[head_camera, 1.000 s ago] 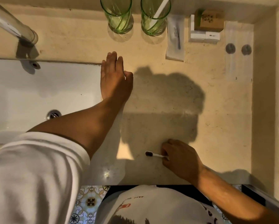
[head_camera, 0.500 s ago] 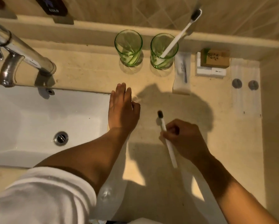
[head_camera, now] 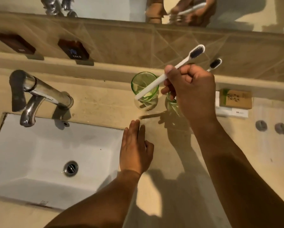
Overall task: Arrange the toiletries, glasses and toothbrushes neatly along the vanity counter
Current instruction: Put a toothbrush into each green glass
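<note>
Right hand (head_camera: 192,94) fisted around white toothbrush (head_camera: 167,74), bristle end up and away, handle tip over left green glass (head_camera: 144,92) just left of hand. Second green glass (head_camera: 170,102) mostly hidden under hand; its toothbrush head (head_camera: 215,63) shows beyond knuckles. Boxed toiletries (head_camera: 235,99) right of hand. Left hand (head_camera: 134,150) flat, fingers extended, holding nothing, on counter (head_camera: 96,102) at sink (head_camera: 47,153) edge.

White rectangular sink basin (head_camera: 39,145) sunk into the counter's left part, round metal drain (head_camera: 70,168) in its floor, chrome tap (head_camera: 37,94) at the basin's back edge, two dark HOT (head_camera: 16,44) and COLD (head_camera: 73,49) plaques on the tiled backsplash, mirror strip (head_camera: 105,5) above
</note>
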The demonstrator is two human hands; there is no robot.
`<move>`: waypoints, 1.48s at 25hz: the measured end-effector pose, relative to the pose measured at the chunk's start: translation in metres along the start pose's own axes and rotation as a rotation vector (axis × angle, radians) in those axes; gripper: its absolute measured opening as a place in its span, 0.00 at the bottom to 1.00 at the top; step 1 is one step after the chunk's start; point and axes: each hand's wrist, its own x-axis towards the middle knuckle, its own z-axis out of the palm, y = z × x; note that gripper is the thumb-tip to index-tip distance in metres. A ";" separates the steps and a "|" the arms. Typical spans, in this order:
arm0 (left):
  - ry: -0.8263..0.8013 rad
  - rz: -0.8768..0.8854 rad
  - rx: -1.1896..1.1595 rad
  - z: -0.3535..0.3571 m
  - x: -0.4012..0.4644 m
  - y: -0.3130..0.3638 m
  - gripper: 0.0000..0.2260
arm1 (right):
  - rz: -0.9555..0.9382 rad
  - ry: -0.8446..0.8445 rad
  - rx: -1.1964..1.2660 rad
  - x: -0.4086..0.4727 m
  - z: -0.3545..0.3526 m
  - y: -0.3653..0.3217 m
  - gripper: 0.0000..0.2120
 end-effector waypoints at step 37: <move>-0.058 -0.032 0.045 0.000 0.003 0.001 0.26 | -0.012 0.075 -0.405 0.049 0.048 0.045 0.10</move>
